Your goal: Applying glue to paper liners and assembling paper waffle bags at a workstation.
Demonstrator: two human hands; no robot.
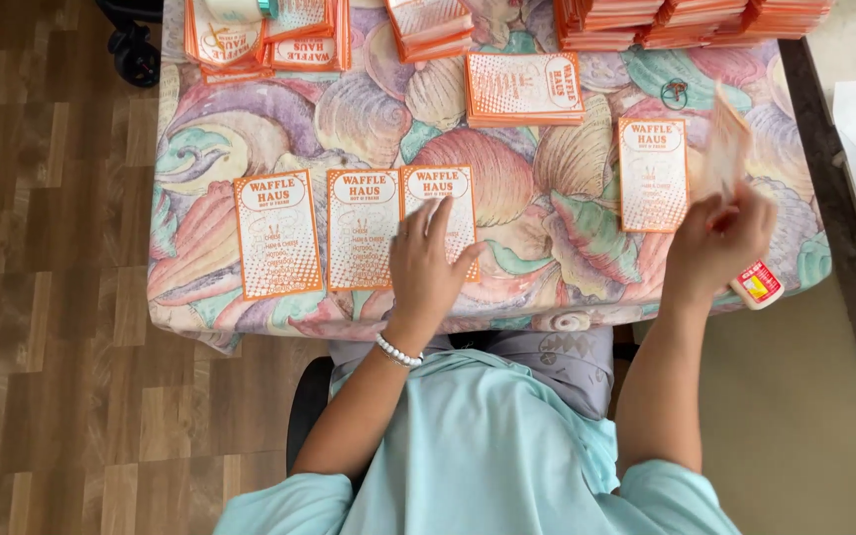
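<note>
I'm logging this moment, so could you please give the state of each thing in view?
Left hand: flat on a card.
Right hand: holding a raised, blurred card.
Three cards: flat, in a row.
Lone card: flat.
Stack: neat.
Bottle: on its side at table edge.

Shell-print tablecloth (547, 213) covers table. Card stacks along far edge (691, 20), one stack mid-table (524, 89). Glue bottle (757, 285) at near right edge. Rubber band (674, 93) by stack. Wood floor (42, 297) left; chair wheel (136, 54) top left.
</note>
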